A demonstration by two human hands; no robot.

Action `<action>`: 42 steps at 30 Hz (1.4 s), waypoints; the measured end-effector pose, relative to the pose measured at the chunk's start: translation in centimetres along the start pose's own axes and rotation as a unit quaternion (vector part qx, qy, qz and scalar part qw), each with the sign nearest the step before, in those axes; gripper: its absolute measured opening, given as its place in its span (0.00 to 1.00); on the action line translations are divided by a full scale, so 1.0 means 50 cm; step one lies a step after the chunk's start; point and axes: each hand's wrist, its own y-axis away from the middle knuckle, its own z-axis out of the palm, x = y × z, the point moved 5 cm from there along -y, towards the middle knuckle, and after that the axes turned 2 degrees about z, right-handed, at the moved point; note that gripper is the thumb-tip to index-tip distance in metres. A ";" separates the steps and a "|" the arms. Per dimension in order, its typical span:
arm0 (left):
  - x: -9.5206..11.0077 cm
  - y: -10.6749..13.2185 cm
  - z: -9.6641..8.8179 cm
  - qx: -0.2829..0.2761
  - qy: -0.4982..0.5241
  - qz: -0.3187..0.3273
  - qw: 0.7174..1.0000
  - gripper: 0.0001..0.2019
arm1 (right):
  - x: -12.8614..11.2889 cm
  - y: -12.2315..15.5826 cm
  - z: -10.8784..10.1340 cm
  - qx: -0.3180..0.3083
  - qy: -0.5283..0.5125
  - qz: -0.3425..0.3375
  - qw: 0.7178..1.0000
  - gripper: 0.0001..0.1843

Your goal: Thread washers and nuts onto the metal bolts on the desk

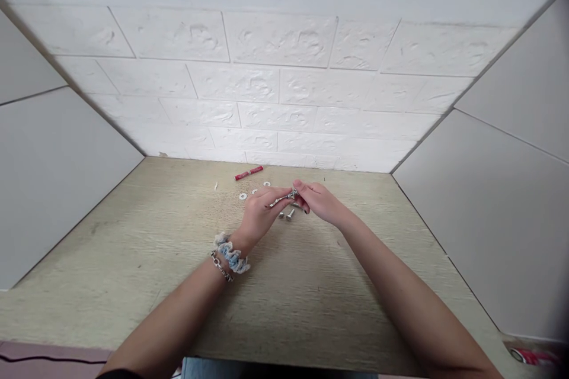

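surface: pale wood desk point(284, 296), white brick wall behind
left hand point(260, 213): fingers curled round bolt point(281, 199), held above desk
right hand point(320, 201): fingertips pinched on bolt's end
beneath: loose bolts point(288, 214), washers point(242, 196)
behind: red tube point(248, 173)

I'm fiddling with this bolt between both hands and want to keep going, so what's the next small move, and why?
Probably keep the left hand steady and turn the piece at the bolt tip with the right hand. The bolt spans both hands just above the table, and the right fingers pinch its end. Washers and spare bolts lie close beneath, so stay low.
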 end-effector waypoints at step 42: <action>-0.043 0.006 0.018 -0.065 0.092 -0.194 0.975 0.11 | -0.007 0.005 -0.007 -0.020 -0.001 -0.034 0.999 0.25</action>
